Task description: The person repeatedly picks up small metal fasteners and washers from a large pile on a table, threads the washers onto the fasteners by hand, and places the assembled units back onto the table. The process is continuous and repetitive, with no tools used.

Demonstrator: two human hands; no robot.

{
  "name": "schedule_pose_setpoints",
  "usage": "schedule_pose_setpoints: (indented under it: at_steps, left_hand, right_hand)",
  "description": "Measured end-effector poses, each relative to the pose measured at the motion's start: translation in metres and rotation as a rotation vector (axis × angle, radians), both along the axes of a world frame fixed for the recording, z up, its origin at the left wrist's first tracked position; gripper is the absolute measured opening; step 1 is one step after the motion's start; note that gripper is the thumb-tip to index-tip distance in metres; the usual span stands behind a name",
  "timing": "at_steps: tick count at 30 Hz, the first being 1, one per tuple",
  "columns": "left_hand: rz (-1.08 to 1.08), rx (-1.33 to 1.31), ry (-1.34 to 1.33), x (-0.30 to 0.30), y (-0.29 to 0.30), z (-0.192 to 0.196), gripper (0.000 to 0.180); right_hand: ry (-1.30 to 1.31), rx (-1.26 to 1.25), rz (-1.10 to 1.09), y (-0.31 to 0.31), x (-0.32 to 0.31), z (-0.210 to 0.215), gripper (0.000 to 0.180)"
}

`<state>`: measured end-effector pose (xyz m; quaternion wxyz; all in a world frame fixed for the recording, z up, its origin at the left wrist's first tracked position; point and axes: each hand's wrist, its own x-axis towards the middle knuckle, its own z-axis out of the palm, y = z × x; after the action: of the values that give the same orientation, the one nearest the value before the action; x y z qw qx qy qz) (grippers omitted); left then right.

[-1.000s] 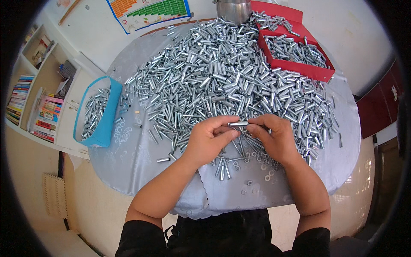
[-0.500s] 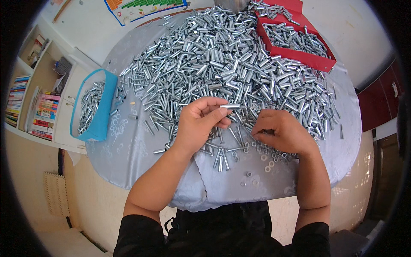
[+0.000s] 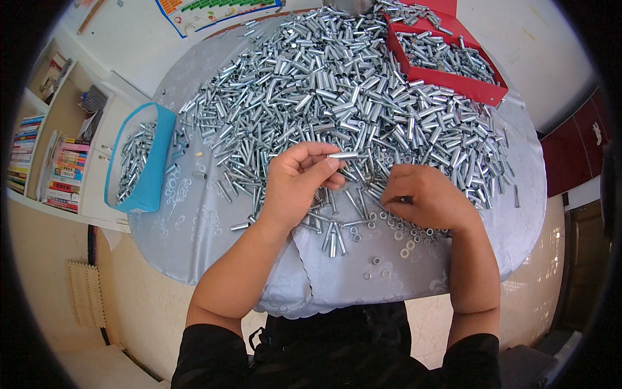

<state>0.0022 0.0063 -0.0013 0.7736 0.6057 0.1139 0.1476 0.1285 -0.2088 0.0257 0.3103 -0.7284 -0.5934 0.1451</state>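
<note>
My left hand (image 3: 295,178) pinches a shiny metal sleeve (image 3: 345,155) between thumb and fingers; the sleeve points to the right. Low over the front edge of the heap, my right hand (image 3: 424,198) is closed with its fingertips together, and what they hold, if anything, is hidden. Nuts and washers (image 3: 409,245) lie scattered under and in front of it. A big heap of silvery sleeves and bolts (image 3: 311,97) spreads beyond both hands. Several bolts (image 3: 334,240) lie together just in front of the left hand.
A blue fabric bin (image 3: 148,188) of metal parts stands at the left of the cloth-covered round table (image 3: 220,259). At the back right, a red box (image 3: 453,89) holds more parts. A metal container (image 3: 350,5) sits at the far edge. Bookshelves (image 3: 65,149) stand at the left.
The left hand has shifted slightly left and up with the metal sleeve. The right hand has barely moved and stays closed.
</note>
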Motion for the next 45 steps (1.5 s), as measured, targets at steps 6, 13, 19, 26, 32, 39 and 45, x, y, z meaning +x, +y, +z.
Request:
schedule_pose_setpoints:
  at_steps: [6,13,19,26,32,39,45]
  left_hand:
    - [0.004,0.004,0.048,0.000,-0.002,0.002,0.020]
    - [-0.006,0.009,0.039,0.001,-0.001,0.000,0.019]
    - [-0.005,-0.002,0.041,0.001,-0.002,-0.001,0.019]
    - [-0.038,-0.019,0.053,0.000,-0.003,0.000,0.019]
    - [-0.061,0.014,0.054,0.000,-0.004,-0.001,0.021]
    - [-0.079,0.003,0.068,0.000,-0.005,-0.001,0.020]
    - [-0.089,-0.015,0.065,0.000,-0.007,-0.001,0.020]
  right_hand:
    - [0.128,-0.184,0.166,-0.007,0.001,0.009,0.010]
    - [-0.012,-0.344,0.201,-0.014,-0.010,0.015,0.012]
    - [-0.183,-0.437,0.099,-0.014,-0.023,0.020,0.005]
    - [-0.058,-0.331,0.115,-0.014,-0.016,0.019,0.005]
    - [0.237,0.177,-0.380,0.006,-0.007,0.002,0.010]
    - [0.717,0.394,-0.430,0.021,-0.014,-0.015,0.009]
    - [0.755,0.386,-0.412,0.023,-0.017,-0.013,0.015]
